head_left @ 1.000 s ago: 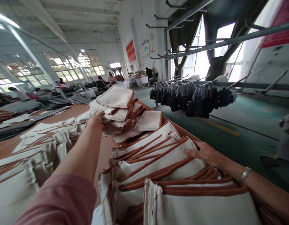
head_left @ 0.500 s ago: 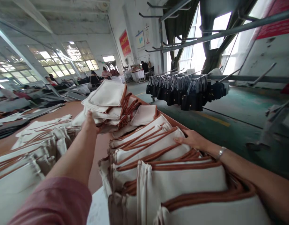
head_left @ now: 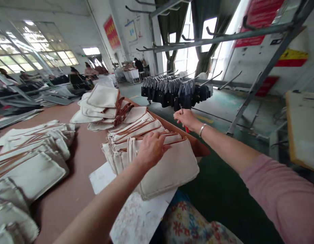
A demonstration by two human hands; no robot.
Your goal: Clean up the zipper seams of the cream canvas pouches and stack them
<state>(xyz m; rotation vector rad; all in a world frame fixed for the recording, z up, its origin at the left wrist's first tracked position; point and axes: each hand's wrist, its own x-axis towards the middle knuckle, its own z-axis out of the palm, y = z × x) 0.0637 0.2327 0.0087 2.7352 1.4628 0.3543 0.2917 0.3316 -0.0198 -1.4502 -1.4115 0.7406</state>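
Note:
My left hand (head_left: 152, 149) lies over the top edge of the nearest cream fabric bag piece (head_left: 172, 169), its fingers bent around the edge. This piece leans at the front of a row of similar brown-edged pieces (head_left: 136, 127) standing on the brown table (head_left: 80, 183). Raised beyond the row's right end, my right hand (head_left: 186, 118) is closed on a slim tool with a red end (head_left: 187, 129). A dark thin tip pokes out above the fingers; the fist hides the rest, so its kind is unclear.
A stack of cream pieces (head_left: 102, 98) lies at the back of the table, and another spread row (head_left: 37, 152) on the left. White paper (head_left: 139, 217) sticks out under the front piece. Black bags (head_left: 172, 96) hang on a metal rack to the right. Several people sit farther back.
My left hand has come back from the far stack to the front piece. My right hand has left the row's side and now holds the red-ended tool. The view has swung right.

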